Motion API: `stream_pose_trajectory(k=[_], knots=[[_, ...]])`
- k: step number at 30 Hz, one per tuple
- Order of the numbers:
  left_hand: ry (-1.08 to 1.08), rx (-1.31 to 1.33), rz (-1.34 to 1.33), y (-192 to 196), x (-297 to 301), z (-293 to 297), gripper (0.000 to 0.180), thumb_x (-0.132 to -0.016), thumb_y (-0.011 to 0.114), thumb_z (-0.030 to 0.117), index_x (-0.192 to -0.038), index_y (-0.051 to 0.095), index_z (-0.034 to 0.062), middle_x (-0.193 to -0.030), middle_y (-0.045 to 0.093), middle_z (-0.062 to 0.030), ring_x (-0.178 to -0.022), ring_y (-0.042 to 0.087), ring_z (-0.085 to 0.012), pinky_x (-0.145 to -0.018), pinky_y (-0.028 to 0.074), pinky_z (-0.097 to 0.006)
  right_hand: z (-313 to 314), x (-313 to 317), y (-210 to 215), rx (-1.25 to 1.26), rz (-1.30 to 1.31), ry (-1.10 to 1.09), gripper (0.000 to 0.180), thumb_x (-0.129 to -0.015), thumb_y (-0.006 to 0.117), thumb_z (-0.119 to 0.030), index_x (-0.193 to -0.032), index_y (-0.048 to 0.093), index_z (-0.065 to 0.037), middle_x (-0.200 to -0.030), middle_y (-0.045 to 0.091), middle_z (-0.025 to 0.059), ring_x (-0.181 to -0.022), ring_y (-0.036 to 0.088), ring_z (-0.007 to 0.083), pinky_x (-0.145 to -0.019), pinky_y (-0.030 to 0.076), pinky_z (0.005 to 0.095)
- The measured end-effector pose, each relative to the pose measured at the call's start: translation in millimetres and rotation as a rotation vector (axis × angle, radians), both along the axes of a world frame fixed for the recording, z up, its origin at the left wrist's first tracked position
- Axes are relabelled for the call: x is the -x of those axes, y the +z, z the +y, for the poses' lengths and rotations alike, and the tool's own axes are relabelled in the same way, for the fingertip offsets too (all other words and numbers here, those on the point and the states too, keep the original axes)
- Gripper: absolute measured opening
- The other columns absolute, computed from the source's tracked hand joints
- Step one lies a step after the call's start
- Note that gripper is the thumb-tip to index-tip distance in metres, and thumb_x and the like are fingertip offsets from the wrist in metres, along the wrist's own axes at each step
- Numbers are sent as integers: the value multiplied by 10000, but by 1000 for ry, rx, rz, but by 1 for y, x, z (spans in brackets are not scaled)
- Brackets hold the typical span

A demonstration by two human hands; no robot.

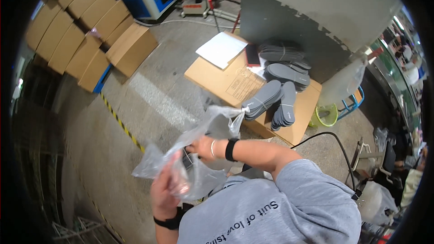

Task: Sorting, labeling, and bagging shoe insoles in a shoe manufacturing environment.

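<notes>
A large clear plastic bag (205,129) hangs in front of my body, its film bunched and partly blurred. My left hand (166,189) is at the bag's lower left side, fingers closed on the film, which partly covers them. Across from it, my right hand (202,147) is at the bag, its fingers curled around something dark that I cannot make out. Right of the bag, several bundles of grey shoe insoles (261,99) lie on a cardboard box (212,81). One bundle touches a whitish twisted end of plastic.
White paper sheets (221,49) and a dark red flat item (252,55) lie on the box. Stacked cartons (90,22) stand at the far left. A green basket (326,114) and a blue-handled cart (355,101) are to the right. A black cable (337,138) curves nearby.
</notes>
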State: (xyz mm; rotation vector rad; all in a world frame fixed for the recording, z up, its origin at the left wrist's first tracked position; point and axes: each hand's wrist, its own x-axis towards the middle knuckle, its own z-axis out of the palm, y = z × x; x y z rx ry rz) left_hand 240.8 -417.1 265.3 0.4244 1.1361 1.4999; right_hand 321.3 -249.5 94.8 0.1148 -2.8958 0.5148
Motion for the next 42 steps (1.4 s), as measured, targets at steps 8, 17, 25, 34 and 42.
stream_pose_trajectory(k=[8,17,25,34,42], knots=[[350,220,-168,-15,33,17,429,-965,327,296,-1268,440,13,-561,378,51,-445,354,-69,-400,300,-221,151,-82,57,388,-18,-195,432,-686,693,-209,-1060,563,-36,-993,574,159,-982,523,343,-860,423,400],[368,434,-156,-32,55,21,434,-939,399,349,-1203,502,21,-610,516,7,-399,409,-122,-368,347,-275,405,-216,45,-212,-572,-1006,1173,-448,841,-227,-1384,156,-58,-1408,224,214,-1331,196,351,-1078,198,455],[447,596,-34,2,19,54,497,-918,451,385,-1230,475,-1,-642,502,-7,-410,348,-98,-382,275,-251,450,-239,0,-208,-631,-953,1132,-466,795,-182,-1396,161,-62,-1305,341,203,-1259,296,351,-1075,209,449],[365,475,-29,14,11,99,480,-957,386,331,-1300,402,-5,-526,329,55,-421,281,-54,-410,256,-218,368,-186,103,427,51,-475,973,-456,758,-191,-1312,332,-4,-1157,471,187,-1089,449,333,-971,342,372],[182,280,67,44,15,101,511,-949,401,325,-1316,369,-30,-553,244,68,-458,236,-50,-441,231,-209,199,-57,62,348,-457,124,951,-473,746,-285,-1235,347,119,-1040,508,256,-952,510,378,-843,427,391]])
